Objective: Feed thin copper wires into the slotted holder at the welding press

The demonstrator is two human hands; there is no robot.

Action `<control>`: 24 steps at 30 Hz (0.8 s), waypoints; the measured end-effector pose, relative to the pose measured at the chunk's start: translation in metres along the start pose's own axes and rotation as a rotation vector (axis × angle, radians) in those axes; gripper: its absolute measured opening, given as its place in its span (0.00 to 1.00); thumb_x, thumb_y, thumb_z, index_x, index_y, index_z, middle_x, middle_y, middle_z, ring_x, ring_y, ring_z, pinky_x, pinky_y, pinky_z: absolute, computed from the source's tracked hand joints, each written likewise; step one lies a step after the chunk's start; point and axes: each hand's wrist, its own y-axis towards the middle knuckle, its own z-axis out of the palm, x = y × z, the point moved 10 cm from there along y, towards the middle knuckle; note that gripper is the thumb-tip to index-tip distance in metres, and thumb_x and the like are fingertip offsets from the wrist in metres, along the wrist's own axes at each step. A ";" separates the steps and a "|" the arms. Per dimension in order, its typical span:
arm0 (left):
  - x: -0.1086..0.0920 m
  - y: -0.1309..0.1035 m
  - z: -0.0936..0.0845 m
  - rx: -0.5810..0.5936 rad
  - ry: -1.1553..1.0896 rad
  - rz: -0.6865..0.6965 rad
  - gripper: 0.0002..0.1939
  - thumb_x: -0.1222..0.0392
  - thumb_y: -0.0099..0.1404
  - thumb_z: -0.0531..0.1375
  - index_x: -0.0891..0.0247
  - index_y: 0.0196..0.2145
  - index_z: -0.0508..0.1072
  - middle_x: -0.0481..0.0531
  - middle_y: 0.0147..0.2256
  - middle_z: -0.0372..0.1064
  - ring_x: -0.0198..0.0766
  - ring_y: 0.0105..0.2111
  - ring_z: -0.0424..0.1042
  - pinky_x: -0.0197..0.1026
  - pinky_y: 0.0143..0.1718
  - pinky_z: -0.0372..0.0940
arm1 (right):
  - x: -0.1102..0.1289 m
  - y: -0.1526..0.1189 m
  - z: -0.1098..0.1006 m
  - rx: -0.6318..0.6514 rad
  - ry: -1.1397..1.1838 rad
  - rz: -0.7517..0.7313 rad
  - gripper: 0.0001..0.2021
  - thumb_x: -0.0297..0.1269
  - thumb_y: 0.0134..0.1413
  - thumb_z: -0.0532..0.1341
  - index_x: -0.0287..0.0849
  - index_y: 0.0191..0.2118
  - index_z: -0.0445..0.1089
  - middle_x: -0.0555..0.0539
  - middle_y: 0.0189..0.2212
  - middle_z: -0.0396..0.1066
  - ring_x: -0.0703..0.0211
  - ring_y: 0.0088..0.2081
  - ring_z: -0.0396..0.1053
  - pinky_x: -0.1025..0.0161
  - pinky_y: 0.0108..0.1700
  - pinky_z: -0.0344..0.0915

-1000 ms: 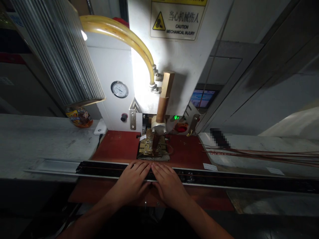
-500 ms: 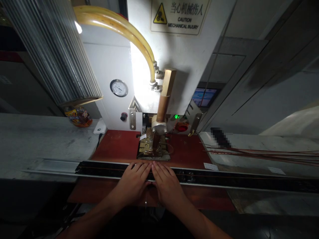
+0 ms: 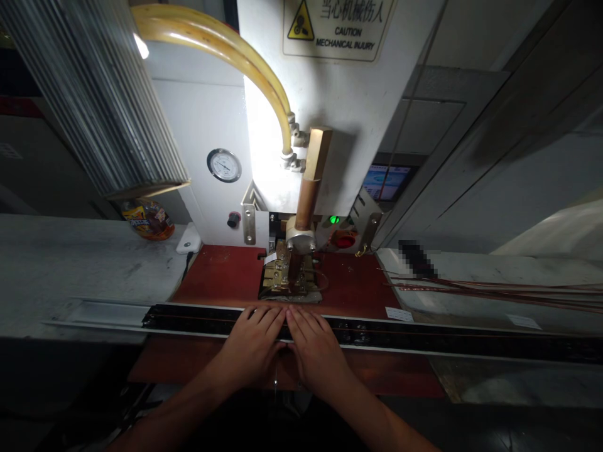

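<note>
A long, shallow metal channel point(image 3: 113, 312) lies crosswise in front of the machine, with a black strip point(image 3: 188, 318) inside it and a thin copper-coloured wire along its length. My left hand point(image 3: 254, 339) is bent over the channel, fingers together across its top and thumb at the near edge. Beside it, fingertips almost meeting, my right hand point(image 3: 313, 345) grips the same stretch likewise. What lies under my palms is hidden. Just beyond my fingertips sits a brass clamping fixture point(image 3: 282, 276), below the machine's copper-coloured rod point(image 3: 308, 204).
A red-brown board point(image 3: 217, 273) lies under the channel. Copper rods point(image 3: 471, 292) rest at right, near a paper label point(image 3: 399, 314). A bottle point(image 3: 148, 220) and a small white box point(image 3: 189, 238) stand at left. Yellow hoses point(image 3: 226, 47) arch overhead; a pressure gauge point(image 3: 224, 166) faces me.
The camera view has shifted very slightly. My hands and the channel stay in the same place.
</note>
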 end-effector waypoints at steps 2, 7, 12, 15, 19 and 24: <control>0.000 0.000 0.001 0.003 0.005 0.002 0.23 0.53 0.73 0.56 0.62 0.63 0.66 0.60 0.59 0.70 0.50 0.56 0.68 0.53 0.58 0.57 | 0.001 0.000 0.001 0.001 -0.002 -0.004 0.26 0.36 0.68 0.56 0.33 0.67 0.62 0.37 0.66 0.64 0.49 0.64 0.62 0.51 0.66 0.56; 0.000 0.001 0.000 0.029 0.011 -0.006 0.24 0.53 0.73 0.57 0.63 0.62 0.66 0.59 0.60 0.70 0.50 0.57 0.68 0.53 0.59 0.57 | 0.000 0.001 0.000 0.008 -0.008 0.001 0.25 0.37 0.68 0.56 0.31 0.66 0.63 0.37 0.65 0.65 0.48 0.63 0.63 0.52 0.66 0.55; -0.002 0.003 -0.006 0.033 -0.018 -0.012 0.22 0.55 0.72 0.57 0.62 0.61 0.67 0.59 0.59 0.70 0.49 0.57 0.68 0.53 0.59 0.57 | -0.001 0.002 0.001 0.044 0.008 0.012 0.25 0.38 0.68 0.56 0.32 0.66 0.63 0.38 0.65 0.65 0.48 0.63 0.63 0.52 0.66 0.56; -0.001 0.002 -0.007 0.030 -0.031 -0.022 0.22 0.55 0.72 0.56 0.62 0.61 0.67 0.58 0.59 0.70 0.50 0.56 0.68 0.53 0.59 0.57 | -0.001 0.001 0.001 0.041 0.017 0.015 0.26 0.38 0.68 0.56 0.32 0.67 0.63 0.38 0.65 0.65 0.48 0.63 0.63 0.52 0.66 0.56; 0.000 0.001 -0.001 0.033 -0.030 -0.013 0.24 0.54 0.73 0.57 0.63 0.63 0.66 0.58 0.60 0.69 0.49 0.57 0.67 0.53 0.59 0.57 | -0.001 -0.002 0.001 0.008 0.021 0.005 0.26 0.37 0.69 0.55 0.32 0.68 0.61 0.38 0.66 0.64 0.48 0.64 0.62 0.51 0.66 0.55; 0.001 0.001 0.003 0.043 -0.009 -0.009 0.25 0.53 0.73 0.57 0.62 0.63 0.65 0.58 0.60 0.69 0.50 0.57 0.67 0.53 0.59 0.56 | 0.000 -0.001 0.001 -0.001 0.020 -0.008 0.25 0.36 0.69 0.55 0.32 0.67 0.62 0.37 0.66 0.64 0.49 0.64 0.62 0.52 0.66 0.56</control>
